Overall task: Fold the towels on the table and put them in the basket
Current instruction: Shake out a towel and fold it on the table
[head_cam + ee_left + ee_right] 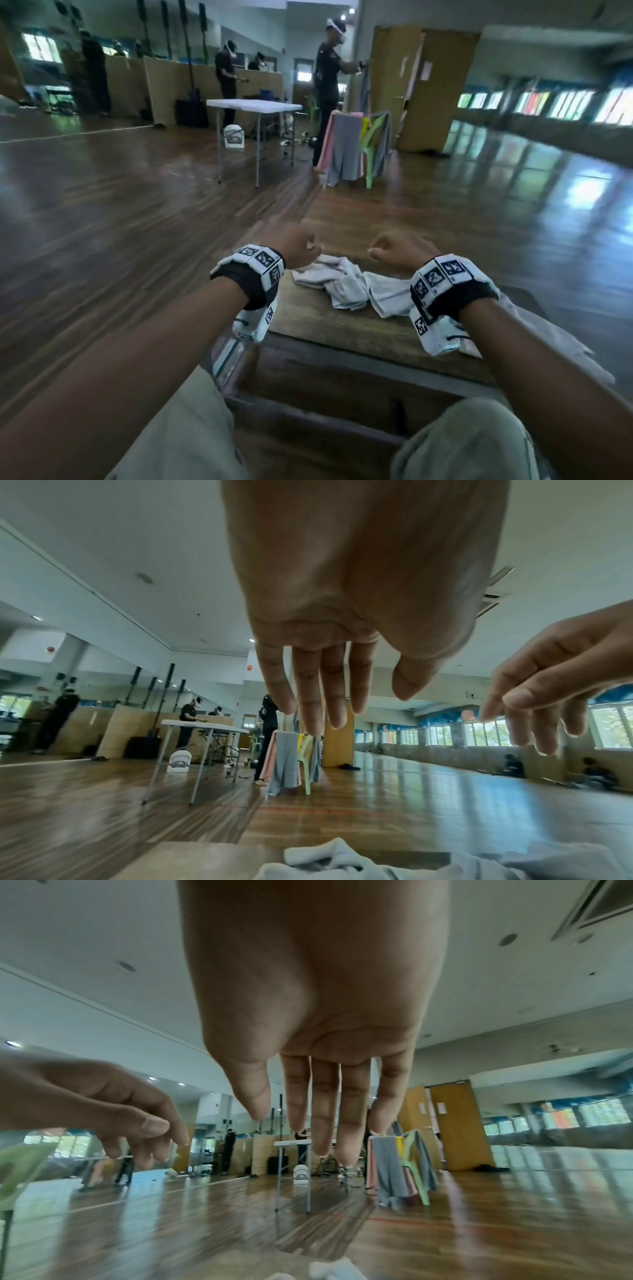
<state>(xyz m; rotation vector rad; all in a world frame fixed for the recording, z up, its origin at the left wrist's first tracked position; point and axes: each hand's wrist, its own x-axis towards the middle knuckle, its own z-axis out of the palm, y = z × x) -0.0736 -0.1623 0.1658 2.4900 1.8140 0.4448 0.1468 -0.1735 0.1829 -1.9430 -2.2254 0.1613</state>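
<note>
Crumpled pale towels (342,286) lie in a heap on the low wooden table (342,329) in front of me. More pale cloth (534,342) spreads over the table's right edge below my right wrist. My left hand (305,250) hovers just above the heap's far left end and my right hand (387,250) above its far right. Both hold nothing. In the left wrist view the left fingers (318,696) hang straight and relaxed over the towels (342,859). The right wrist view shows the right fingers (329,1118) the same way. I see no basket plainly.
Open wooden floor surrounds the table. A white folding table (253,106) stands farther back, and a green chair draped with grey and pink towels (352,147) is right of it. A person (327,85) stands by that chair; others are along the back wall.
</note>
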